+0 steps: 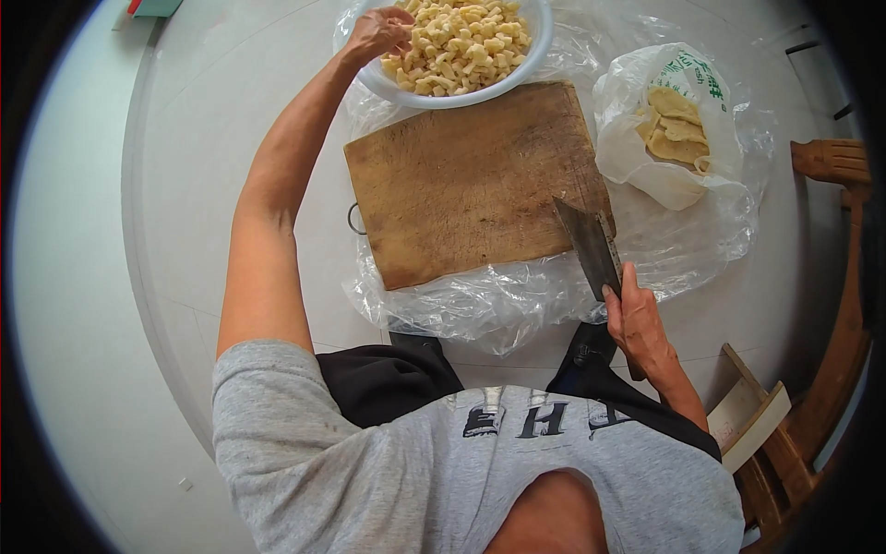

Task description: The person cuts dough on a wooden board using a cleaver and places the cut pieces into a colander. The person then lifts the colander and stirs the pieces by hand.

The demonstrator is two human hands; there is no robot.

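Observation:
A wooden cutting board [471,185] lies on clear plastic sheeting in front of me. My right hand [639,321] grips the handle of a cleaver [591,247], whose blade rests over the board's lower right edge. At the board's far side stands a white bowl [454,100] heaped with pale yellow diced pieces [466,42]. My left hand [380,33] is at the bowl's left side, fingers curled against the pieces; whether anything is in them is hidden.
Right of the board, an open white plastic bag [646,166] holds flat yellowish slices [676,129]. Plastic sheeting [498,300] covers the pale floor [221,166] around the board. Wooden furniture [844,305] stands at the far right.

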